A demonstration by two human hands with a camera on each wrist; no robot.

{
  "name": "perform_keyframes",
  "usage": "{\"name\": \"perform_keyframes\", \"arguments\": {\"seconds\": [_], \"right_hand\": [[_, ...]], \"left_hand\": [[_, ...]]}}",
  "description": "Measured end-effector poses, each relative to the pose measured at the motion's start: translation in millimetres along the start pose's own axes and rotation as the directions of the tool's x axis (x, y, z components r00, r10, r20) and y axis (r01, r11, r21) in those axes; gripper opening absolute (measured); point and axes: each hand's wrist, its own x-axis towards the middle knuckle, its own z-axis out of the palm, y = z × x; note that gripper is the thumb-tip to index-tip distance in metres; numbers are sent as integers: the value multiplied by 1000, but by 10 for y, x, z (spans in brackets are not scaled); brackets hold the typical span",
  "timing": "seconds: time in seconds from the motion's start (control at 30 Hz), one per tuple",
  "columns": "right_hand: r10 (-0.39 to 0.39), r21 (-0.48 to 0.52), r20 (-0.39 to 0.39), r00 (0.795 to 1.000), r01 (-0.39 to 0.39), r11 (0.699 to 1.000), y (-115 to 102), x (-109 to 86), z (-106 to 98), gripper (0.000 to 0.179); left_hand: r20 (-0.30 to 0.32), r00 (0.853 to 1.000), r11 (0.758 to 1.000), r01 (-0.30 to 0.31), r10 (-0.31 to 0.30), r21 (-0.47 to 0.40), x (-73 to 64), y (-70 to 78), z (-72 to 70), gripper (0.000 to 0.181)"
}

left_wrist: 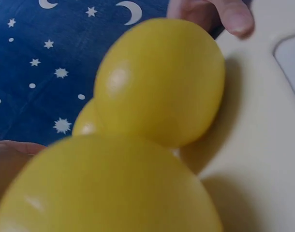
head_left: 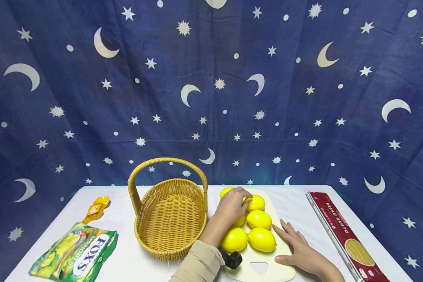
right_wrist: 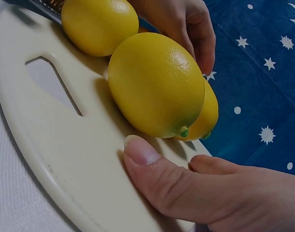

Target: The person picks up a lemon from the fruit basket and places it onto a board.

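Several yellow lemons stand in two rows on a cream cutting board [head_left: 275,262]. My left hand [head_left: 230,207] reaches over the left row and pinches the left end of the back right lemon [head_left: 257,203] between thumb and fingers. Part of another lemon [head_left: 226,192] shows behind that hand. The front right lemon [right_wrist: 154,84] has a green tip. My right hand [head_left: 299,248] rests at the board's right edge with fingers spread, its thumb [right_wrist: 152,166] on the board beside the lemons. In the left wrist view, two lemons [left_wrist: 159,82] cover most of the left hand's work.
A wicker basket [head_left: 170,219] with a tall handle stands left of the board. Farther left lie a green Fox's candy bag [head_left: 79,250] and an orange wrapped candy [head_left: 96,209]. A red spaghetti pack [head_left: 343,233] lies on the right. A starry blue cloth [head_left: 211,98] hangs behind the table.
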Motion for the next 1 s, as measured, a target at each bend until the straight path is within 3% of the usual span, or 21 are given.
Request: {"name": "perform_keyframes", "arguments": {"seconds": [0.33,0.57,0.8,1.0], "right_hand": [[8,21,2,1000,-8,1000,46,-100,26,90],[102,4,33,994,-102,995,111,-136,65,94],[32,1,0,999,-32,999,91,-25,115,91],[9,-21,-18,1000,-9,1000,50,-13,46,90]], "left_hand": [[15,1000,1000,-11,11,3,-88,177,-128,23],[10,999,999,-37,37,-13,-198,248,-203,24],[-64,996,998,-64,63,-8,-312,187,-393,24],[-66,996,998,-64,64,2,-387,158,-526,24]]}}
